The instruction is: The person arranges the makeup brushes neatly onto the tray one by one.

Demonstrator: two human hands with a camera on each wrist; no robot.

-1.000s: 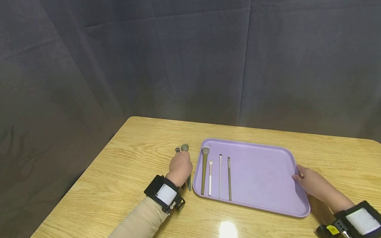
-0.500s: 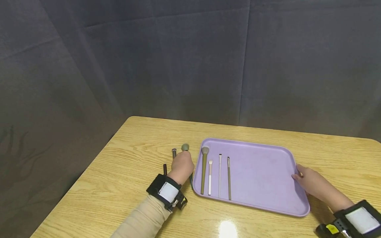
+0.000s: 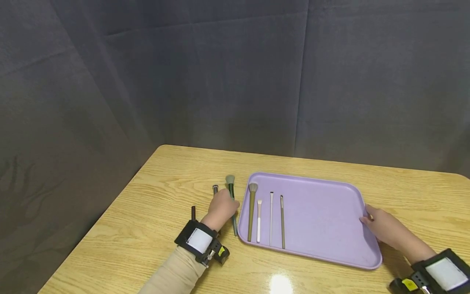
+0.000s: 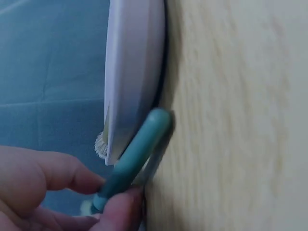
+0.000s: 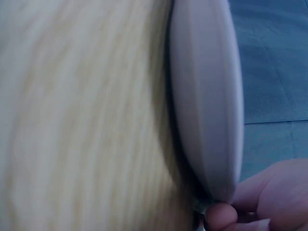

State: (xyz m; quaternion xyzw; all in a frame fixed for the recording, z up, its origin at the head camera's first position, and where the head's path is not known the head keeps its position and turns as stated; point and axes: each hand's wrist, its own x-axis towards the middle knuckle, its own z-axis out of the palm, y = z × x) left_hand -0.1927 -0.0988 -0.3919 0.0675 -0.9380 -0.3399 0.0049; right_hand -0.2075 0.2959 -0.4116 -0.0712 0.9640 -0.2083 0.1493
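My left hand (image 3: 222, 206) pinches a green makeup brush (image 3: 231, 188) just left of the lilac tray (image 3: 319, 220). In the left wrist view, the rounded end of its teal handle (image 4: 139, 149) points out past the thumb and finger, close to the tray's side. Part of a second makeup brush (image 3: 215, 189) shows behind that hand; the rest is hidden. At the tray's right edge, my right hand (image 3: 385, 228) grips the rim, with fingertips at its underside in the right wrist view.
Inside the tray, side by side at its left, lie an olive brush (image 3: 251, 212), a white-handled brush (image 3: 258, 220), a thin pale brush (image 3: 271, 218) and a thin brown brush (image 3: 282, 222). A short dark stick (image 3: 193, 213) shows above the left wrist strap (image 3: 198, 240).
The left hand has shifted slightly, and more of the green brush shows above it. A dark stick has come into view by the left wrist and moved leftward. The right hand has stayed put.
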